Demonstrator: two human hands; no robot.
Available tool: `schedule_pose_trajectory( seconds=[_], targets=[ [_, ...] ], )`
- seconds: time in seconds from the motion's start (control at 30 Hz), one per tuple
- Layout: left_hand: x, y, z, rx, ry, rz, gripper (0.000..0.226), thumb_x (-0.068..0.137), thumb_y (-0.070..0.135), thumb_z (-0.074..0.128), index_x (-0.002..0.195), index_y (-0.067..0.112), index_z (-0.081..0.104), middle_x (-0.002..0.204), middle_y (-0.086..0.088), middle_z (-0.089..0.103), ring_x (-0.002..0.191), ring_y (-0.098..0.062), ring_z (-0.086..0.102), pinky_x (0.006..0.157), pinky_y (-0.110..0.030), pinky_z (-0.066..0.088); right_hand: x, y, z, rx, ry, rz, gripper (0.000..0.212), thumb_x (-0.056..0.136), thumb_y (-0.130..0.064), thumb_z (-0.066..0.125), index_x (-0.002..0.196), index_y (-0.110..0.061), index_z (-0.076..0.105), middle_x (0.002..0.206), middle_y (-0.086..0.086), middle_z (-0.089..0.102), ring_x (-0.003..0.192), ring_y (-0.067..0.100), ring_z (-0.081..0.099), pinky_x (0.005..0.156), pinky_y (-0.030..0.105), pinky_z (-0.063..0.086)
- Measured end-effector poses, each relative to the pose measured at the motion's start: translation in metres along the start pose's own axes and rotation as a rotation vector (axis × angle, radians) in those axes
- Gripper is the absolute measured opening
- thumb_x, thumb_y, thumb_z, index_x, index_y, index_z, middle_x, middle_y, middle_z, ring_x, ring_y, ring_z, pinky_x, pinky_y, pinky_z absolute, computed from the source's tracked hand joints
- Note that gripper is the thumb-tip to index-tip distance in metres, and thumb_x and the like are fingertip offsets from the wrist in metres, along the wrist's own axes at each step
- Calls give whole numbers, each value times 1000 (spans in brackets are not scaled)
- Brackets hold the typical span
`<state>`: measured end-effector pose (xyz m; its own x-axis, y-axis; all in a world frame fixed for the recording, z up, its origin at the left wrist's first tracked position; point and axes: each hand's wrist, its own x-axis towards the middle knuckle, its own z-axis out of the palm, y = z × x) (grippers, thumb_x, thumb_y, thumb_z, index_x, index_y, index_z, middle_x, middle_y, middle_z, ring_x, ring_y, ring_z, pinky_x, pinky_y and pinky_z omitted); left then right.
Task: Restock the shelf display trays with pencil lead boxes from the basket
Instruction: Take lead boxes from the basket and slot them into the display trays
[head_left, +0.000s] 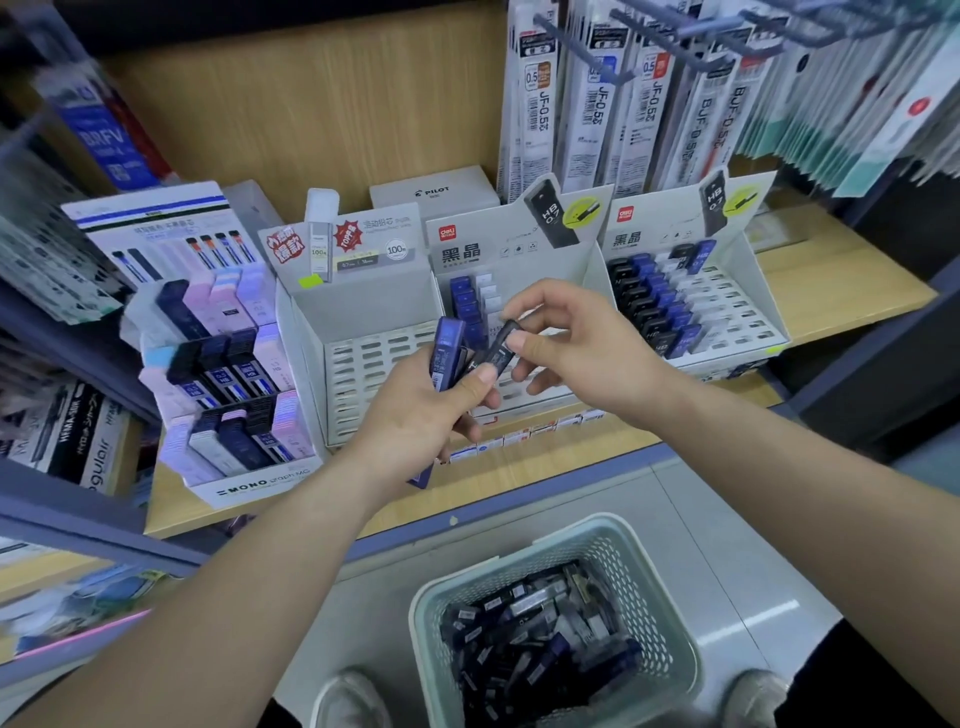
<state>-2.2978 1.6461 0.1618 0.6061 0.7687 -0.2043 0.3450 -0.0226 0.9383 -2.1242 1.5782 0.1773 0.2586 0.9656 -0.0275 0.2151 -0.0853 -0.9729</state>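
Observation:
My left hand (431, 410) grips a small bundle of pencil lead boxes, a blue box (448, 353) standing tallest. My right hand (566, 348) pinches a black lead box (501, 349) between thumb and forefinger, right beside the bundle. Both hands hover in front of the middle display tray (576, 270), which has a column of blue boxes and some white ones at its back left. The pale green basket (618, 540) on the floor below is full of several dark and blue lead boxes.
A white slotted tray (363, 364) stands left of the middle one, a fuller tray (727, 306) with black and blue boxes to its right. A MONO display (228, 364) sits far left. Refill packs (597, 104) hang above. My shoes flank the basket.

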Motion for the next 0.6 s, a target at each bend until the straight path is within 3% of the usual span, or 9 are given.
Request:
schedule_pose_trajectory(
  seconds=[0.17,0.37,0.5,0.6],
  targets=[
    [4,5,9,-21,16,12,15,98,30,63,109,20,64,82,4,74,55,-12,55,43,-26,42,-3,0,-13,52,34,-9,11,94,1,62,103,-4,66,92,13,62,70,18,68,72,33,61],
    [9,9,24,16,5,40,21,86,23,78,99,17,62,47,16,56,41,-1,47,42,-14,38,-10,5,-26,21,77,-2,15,87,-8,74,90,2,62,87,16,69,74,25,65,77,41,59],
    [13,11,34,1,-9,35,19,87,22,77,98,17,63,50,15,56,47,-7,48,42,-15,37,-12,9,-40,39,112,10,26,81,0,77,101,-13,67,103,16,71,83,24,69,85,40,59],
    [15,13,41,0,-30,45,16,87,20,77,94,21,62,49,16,55,45,-6,46,43,-15,36,-16,10,-48,117,168,42,30,76,-1,82,98,-15,67,100,16,69,79,25,71,81,38,60]
  ],
)
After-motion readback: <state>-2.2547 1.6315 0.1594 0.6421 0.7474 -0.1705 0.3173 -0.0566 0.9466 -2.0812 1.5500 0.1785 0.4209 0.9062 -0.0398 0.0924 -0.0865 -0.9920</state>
